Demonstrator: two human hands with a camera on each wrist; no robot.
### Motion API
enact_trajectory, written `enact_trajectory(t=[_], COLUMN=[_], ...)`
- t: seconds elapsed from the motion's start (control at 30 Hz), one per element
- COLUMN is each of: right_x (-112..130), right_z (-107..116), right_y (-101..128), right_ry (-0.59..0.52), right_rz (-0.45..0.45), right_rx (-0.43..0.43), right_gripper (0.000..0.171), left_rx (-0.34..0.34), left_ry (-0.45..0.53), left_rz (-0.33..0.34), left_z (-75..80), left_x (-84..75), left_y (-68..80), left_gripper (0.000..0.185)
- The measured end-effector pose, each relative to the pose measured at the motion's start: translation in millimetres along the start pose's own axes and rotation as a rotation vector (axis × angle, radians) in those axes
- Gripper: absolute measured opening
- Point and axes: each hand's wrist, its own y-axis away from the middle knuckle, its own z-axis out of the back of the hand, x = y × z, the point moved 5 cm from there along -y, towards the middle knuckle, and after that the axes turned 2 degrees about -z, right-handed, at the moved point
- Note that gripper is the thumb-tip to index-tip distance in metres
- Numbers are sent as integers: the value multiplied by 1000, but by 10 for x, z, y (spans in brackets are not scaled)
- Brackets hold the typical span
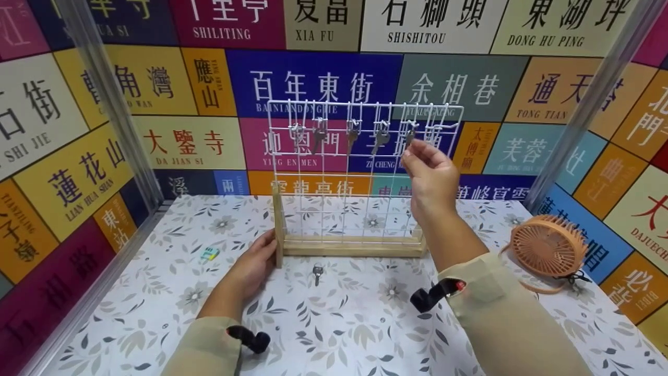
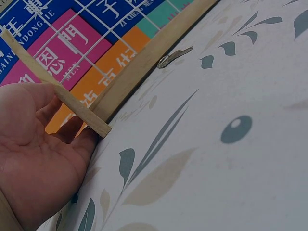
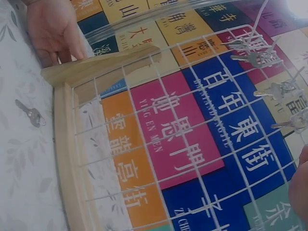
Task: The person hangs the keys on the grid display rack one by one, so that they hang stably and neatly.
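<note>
A white wire grid rack on a wooden base stands upright on the table, with several keys, such as this one, hanging from hooks along its upper part. My right hand is raised at the rack's right side and pinches a key at the rightmost occupied hook. Low at the left, my left hand holds the rack's wooden side post, its fingers partly hidden behind the wood. One loose key lies on the table in front of the base. Only a sliver of my right hand shows in the right wrist view.
An orange fan stands on the table to the right. Left of the rack lies a small green-and-yellow item. Printed panels rise behind and at both sides of the table with its leaf-patterned cover.
</note>
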Motion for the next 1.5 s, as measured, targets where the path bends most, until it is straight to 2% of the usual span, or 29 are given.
enact_trajectory(t=[0.2,0.43,0.6,0.73,0.97,1.13,1.5], right_x=[-408,-1047,-1450,-1710,-1996,-2161,-2414], right_z=[-22,-110,-183,-221,-363,-377,-231], right_y=[110,401,577,649,699,739,757], right_ry=[-15,37,89,144,180,242,425], right_rz=[-58,-206,-301,-349,-386,-409,-411], right_rx=[50,215,307,332,382,413,504], right_gripper=[28,27,25,20,27,35,31], left_rx=[-28,-35,-43,-34,5,-15,-32], left_ry=[-28,-43,-34,-24,4,-10,-40], left_rz=[40,65,63,47,-7,29,52], left_z=[14,0,-8,-21,-26,1,26], left_x=[-32,-45,-42,-38,-20,8,2], left_y=[8,19,22,16,5,8,27], left_gripper=[52,51,48,48,50,50,48])
